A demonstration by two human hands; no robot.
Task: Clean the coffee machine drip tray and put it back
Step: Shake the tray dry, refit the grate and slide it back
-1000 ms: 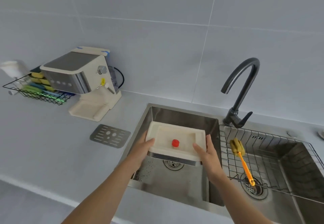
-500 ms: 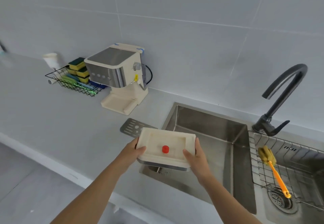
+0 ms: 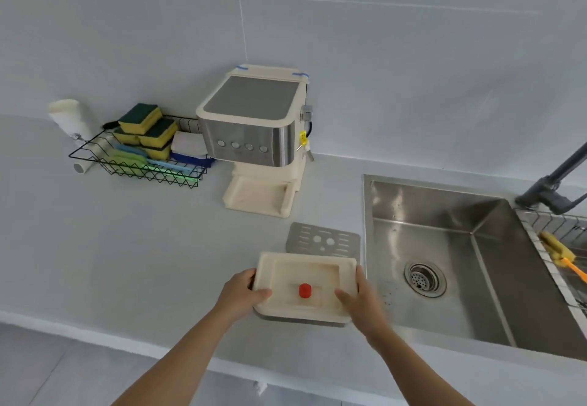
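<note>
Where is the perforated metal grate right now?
In the head view, the metal grate lies flat on the counter, between the coffee machine and the hand-held drip tray, just left of the sink.

Drip tray (image 3: pixel 305 274): above table (image 3: pixel 127 247), 6 o'clock of grate (image 3: pixel 322 242).
Coffee machine (image 3: pixel 254 132): 12 o'clock of grate.
Basket (image 3: pixel 136 164): 9 o'clock of machine.
Sink (image 3: pixel 460 262): 3 o'clock of tray.

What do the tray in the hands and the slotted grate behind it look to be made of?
Tray: looks like cream matte plastic, moulded with rounded edges, with a red plug in the middle. Grate: likely brushed stainless steel, thin, grey, with punched slots and a dull sheen.
</note>
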